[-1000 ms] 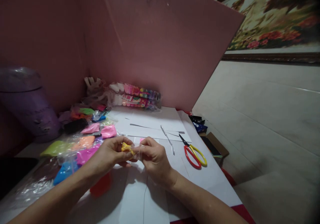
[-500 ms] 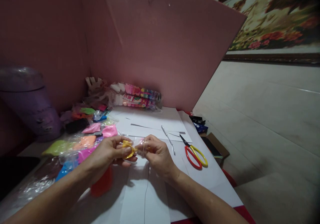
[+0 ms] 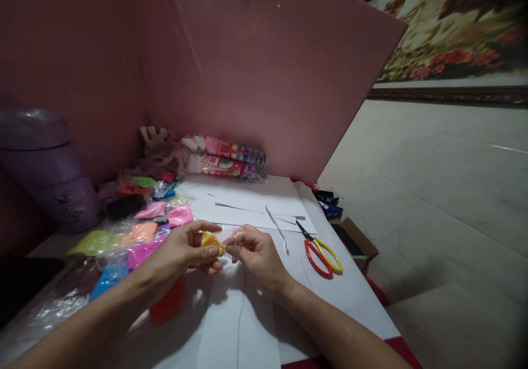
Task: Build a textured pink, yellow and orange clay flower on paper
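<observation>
A small yellow lump [image 3: 209,240], which looks like soft modelling clay, sits between the thumb and fingers of my left hand [image 3: 193,248]. Close against it, my right hand [image 3: 258,252] is closed in a pinch at the lump's narrowed right end. Clear plastic film [image 3: 236,243] shows at the right fingertips, so the lump seems to be in or coming from a small bag. Its exact wrapping is partly hidden by the fingers. Both hands are held just above a white paper strip [image 3: 247,330] with a dark line down it.
Bagged clay in several colours, such as a pink packet [image 3: 180,215], covers the left side. Right of my hands lie scissors [image 3: 324,256] and a slim clear tool [image 3: 278,229]. A red container [image 3: 167,303] stands below my left wrist; a purple tumbler [image 3: 58,182] is far left.
The left thumb has shifted over the yellow lump and hides more of it. Less clear film shows between the hands. Both hands otherwise stay in place.
</observation>
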`<state>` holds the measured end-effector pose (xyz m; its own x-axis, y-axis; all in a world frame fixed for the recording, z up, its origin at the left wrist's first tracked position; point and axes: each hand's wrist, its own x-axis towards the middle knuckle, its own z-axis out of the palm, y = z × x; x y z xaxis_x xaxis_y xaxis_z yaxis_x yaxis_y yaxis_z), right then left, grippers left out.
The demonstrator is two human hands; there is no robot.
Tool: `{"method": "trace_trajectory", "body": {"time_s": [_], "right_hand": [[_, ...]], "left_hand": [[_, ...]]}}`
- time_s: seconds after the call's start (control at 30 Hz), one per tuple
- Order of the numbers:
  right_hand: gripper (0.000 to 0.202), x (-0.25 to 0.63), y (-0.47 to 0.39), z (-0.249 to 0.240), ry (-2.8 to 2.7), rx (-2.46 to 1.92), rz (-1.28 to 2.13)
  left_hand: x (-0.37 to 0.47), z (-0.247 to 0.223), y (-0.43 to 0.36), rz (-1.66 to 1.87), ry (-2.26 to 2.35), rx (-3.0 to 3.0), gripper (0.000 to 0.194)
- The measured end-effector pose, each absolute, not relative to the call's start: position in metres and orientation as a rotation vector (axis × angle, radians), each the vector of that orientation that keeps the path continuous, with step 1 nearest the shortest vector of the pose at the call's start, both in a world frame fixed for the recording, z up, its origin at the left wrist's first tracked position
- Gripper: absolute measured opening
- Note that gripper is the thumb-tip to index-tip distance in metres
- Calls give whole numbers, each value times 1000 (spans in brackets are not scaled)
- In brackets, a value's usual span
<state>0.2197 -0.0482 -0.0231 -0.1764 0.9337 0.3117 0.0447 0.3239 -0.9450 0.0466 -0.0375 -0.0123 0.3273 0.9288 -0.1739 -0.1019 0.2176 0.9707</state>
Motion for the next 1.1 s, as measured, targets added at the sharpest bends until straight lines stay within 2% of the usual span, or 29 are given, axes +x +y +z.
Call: {"method": "trace_trajectory", "body": {"time_s": [0.2,0.37,0.6,0.8,0.93,1.1], "right_hand": [[19,217,-49,-26,-1519,-903,1110],[11,216,-50,-24,-1454,-904,1198],[20,217,-50,-26,-1587,-937,950],[15,219,-50,-26,-1639,-893,921],[3,219,-48,-23,-1559,-868,1092],[22,223,-44,-20,-1424,-919,1445]], "left_hand": [[46,-11,-39,879,975,1194,51],[48,-13,-38,913,985,1234,48],[51,-10,-42,880,984,1114,54],[50,-13,-41,853,928,1136,52],[47,-18,-38,839,888,1134,50],[45,-19,-35,843,886,1158,48]]}}
